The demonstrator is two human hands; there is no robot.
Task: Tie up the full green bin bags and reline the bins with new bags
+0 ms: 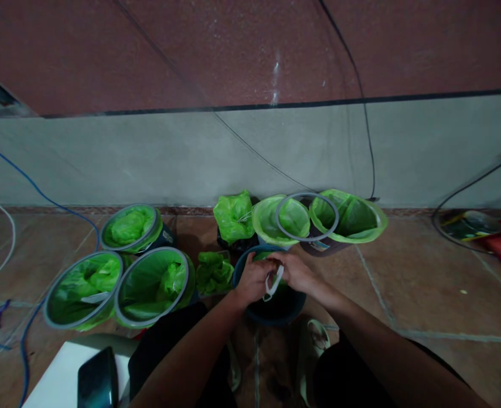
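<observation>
Left hand [254,279] and right hand [297,273] are pinching a white loop [271,290], which slackening could drop into the bin [276,317] beneath.

Dim light, softly blurred edges

Everyday utility area, home or small business; cannot tell which. Signs: reddish-brown tile floor [446,300] with pale grout, maroon-over-grey painted wall [148,153] at far side, loose black cable [366,124] hanging there, green-lined bins [186,277] grouped on floor.
</observation>
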